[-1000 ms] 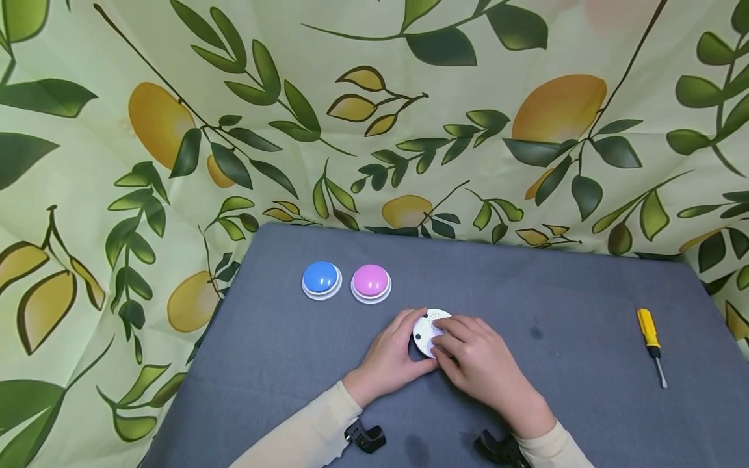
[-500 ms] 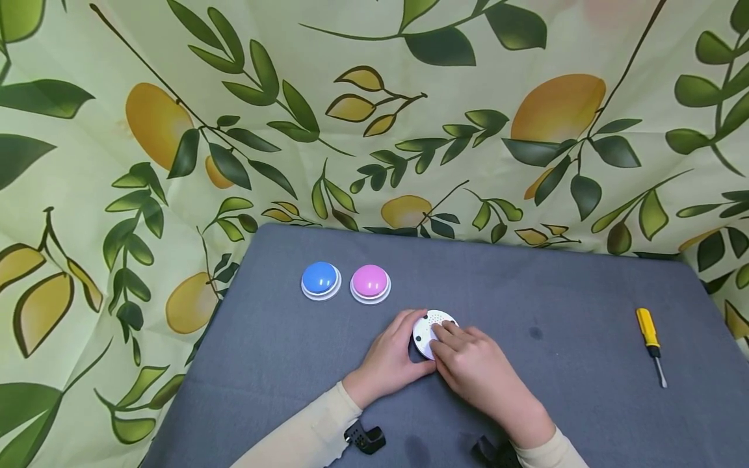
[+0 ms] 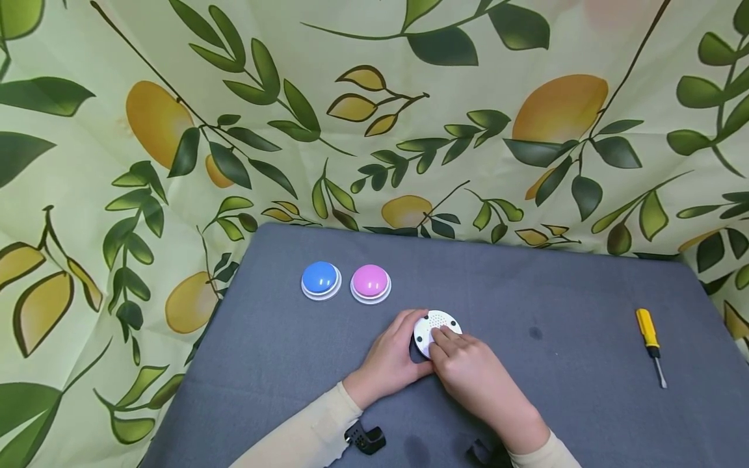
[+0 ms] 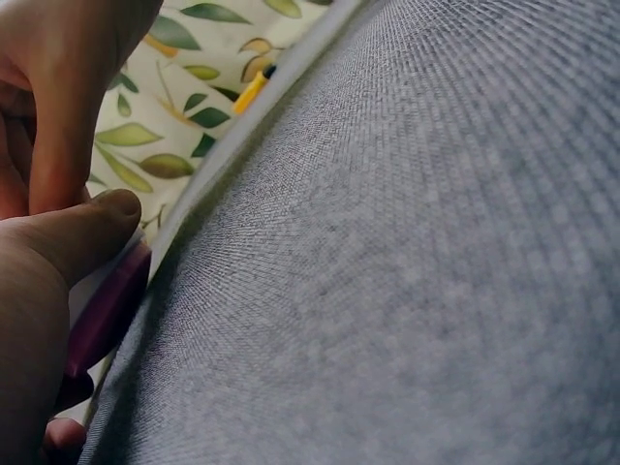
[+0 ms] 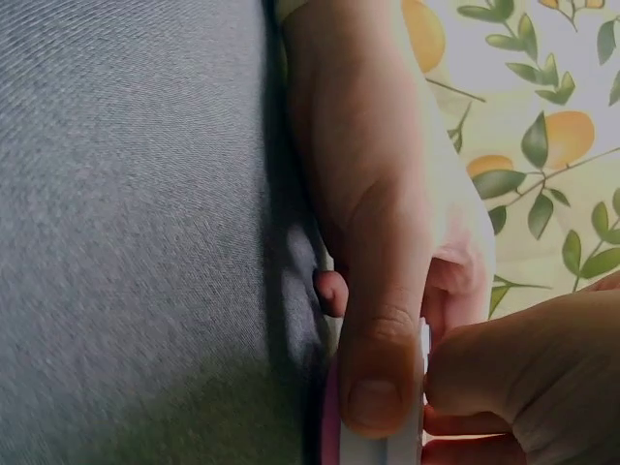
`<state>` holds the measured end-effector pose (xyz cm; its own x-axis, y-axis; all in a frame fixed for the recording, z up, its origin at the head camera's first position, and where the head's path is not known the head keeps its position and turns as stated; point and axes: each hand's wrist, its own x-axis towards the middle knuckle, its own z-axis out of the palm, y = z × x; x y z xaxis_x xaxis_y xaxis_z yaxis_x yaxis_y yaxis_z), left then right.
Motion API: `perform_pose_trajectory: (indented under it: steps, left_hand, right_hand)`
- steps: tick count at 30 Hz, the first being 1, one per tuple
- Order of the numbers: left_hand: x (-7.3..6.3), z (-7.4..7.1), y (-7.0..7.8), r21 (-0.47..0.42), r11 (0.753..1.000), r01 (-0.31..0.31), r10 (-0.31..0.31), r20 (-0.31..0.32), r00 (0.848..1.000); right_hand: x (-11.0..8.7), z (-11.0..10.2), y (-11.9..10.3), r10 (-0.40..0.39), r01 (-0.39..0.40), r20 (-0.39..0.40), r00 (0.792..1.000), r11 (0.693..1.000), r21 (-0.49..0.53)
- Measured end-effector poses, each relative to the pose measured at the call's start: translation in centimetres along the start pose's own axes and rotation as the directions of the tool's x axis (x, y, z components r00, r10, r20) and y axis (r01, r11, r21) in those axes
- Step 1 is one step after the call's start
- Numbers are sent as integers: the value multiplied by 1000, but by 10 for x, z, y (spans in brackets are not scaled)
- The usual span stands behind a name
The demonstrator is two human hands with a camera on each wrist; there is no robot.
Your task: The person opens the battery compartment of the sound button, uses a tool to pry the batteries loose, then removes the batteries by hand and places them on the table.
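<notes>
Upside down between the hands is a push button [image 3: 435, 320], its white round base with small holes and dark spots facing up. Its pink-purple dome [image 4: 111, 300] shows below in the left wrist view. My left hand [image 3: 392, 357] grips the button's rim from the left, thumb on the near edge. In the right wrist view that thumb [image 5: 373, 397] lies flat along the white side. My right hand [image 3: 471, 374] has bent fingers bunched on the base, fingertips at its middle; I cannot tell whether they pinch anything.
A blue push button [image 3: 320, 279] and a pink push button [image 3: 370, 283] stand dome-up at the back left. A yellow-handled screwdriver [image 3: 648, 328] lies at the right of the grey table [image 3: 562, 416]. A leaf-and-fruit patterned cloth [image 3: 363, 175] hangs behind.
My right hand has slid slightly down and left over the base, its fingers drawing closer together and baring more of the base's right side. My left hand keeps its grip in place.
</notes>
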<state>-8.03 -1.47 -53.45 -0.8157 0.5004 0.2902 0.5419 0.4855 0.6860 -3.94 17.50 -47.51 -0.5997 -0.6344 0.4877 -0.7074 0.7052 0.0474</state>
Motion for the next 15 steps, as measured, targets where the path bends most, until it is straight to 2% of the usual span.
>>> perform_pose_trajectory:
  steps: [8,12,15]
  left_hand:
    - [-1,1,0,-5,1000,15,-15,5,1000]
    - [-1,1,0,-1,1000,12,-12,1,1000]
    - [0,1,1,1,1000,5,-5,-5,1000]
  right_hand:
    - [-2,1,0,5,-6,37,999,1000,9]
    - [-2,1,1,-17,17,14,1000,1000,-10]
    - [-1,0,1,-5,5,4,1000,1000,-18]
